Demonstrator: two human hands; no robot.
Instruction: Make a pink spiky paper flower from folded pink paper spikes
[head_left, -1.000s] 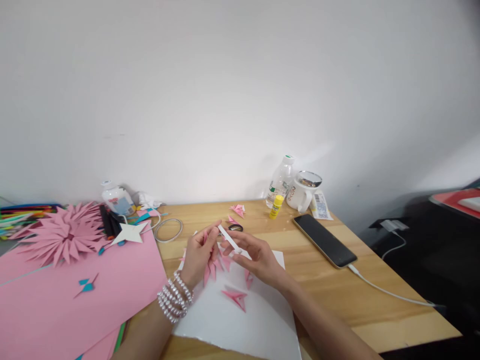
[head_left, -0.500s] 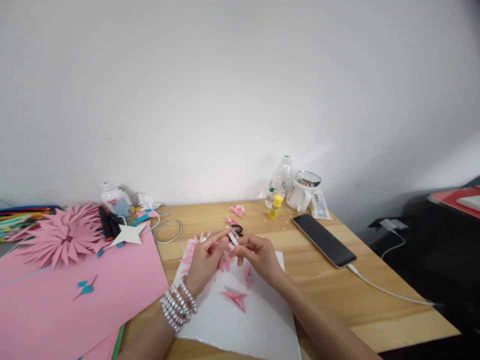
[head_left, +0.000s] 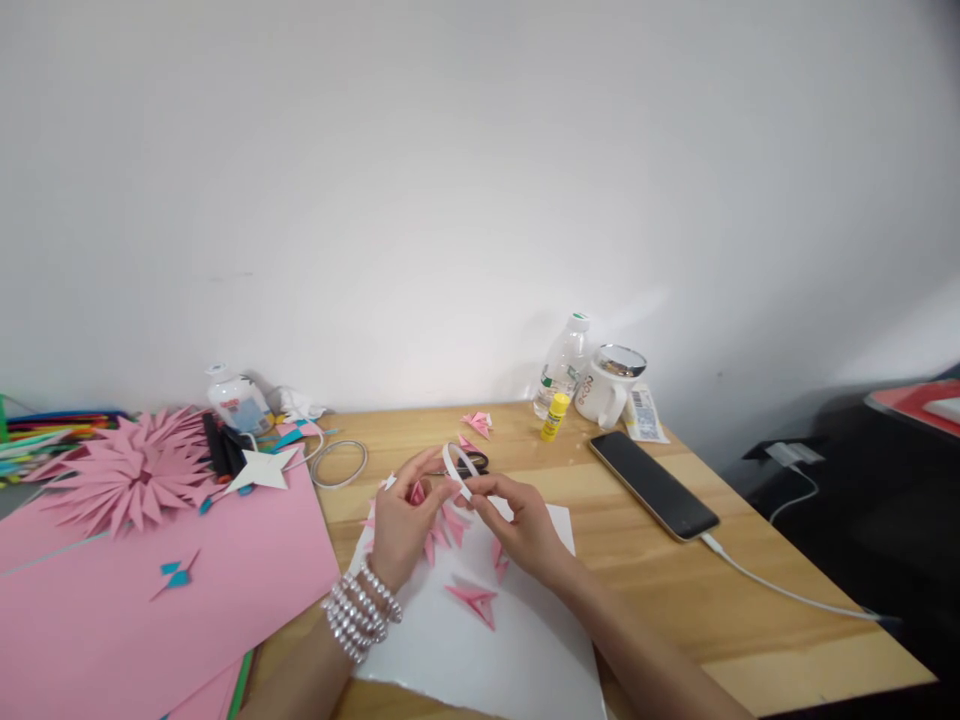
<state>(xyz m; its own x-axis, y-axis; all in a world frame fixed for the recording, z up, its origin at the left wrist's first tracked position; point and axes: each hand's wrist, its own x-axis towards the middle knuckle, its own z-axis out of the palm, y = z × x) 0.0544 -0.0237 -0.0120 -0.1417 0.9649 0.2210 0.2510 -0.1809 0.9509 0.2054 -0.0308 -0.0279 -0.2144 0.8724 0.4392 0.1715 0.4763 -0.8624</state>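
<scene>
A narrow white paper strip (head_left: 459, 462), bent into a loop, stands up between my two hands above a white sheet (head_left: 480, 660). My left hand (head_left: 405, 515), with pearl bracelets at the wrist, pinches the loop's lower left side with thumb and fingertips. My right hand (head_left: 521, 520) pinches the lower right side, where the ends seem to meet. Behind and below the hands lie pointed pink folded paper pieces (head_left: 454, 525), partly hidden. One loose pink folded piece (head_left: 474, 603) rests on the sheet nearer me. Black-handled scissors (head_left: 476, 463) lie just beyond the loop.
A yellow glue stick (head_left: 555, 418), a plastic bottle (head_left: 562, 370) and a white mug (head_left: 606, 390) stand at the back right. A phone (head_left: 652, 485) charges on the right. Pink paper (head_left: 247, 570), a pink paper flower (head_left: 139, 475) and a white paper star (head_left: 262, 468) are left.
The white strip, seen earlier as a short slanted piece between my fingers, now shows as an upright rounded loop. My left fingers have moved slightly left. The view has shifted a little.
</scene>
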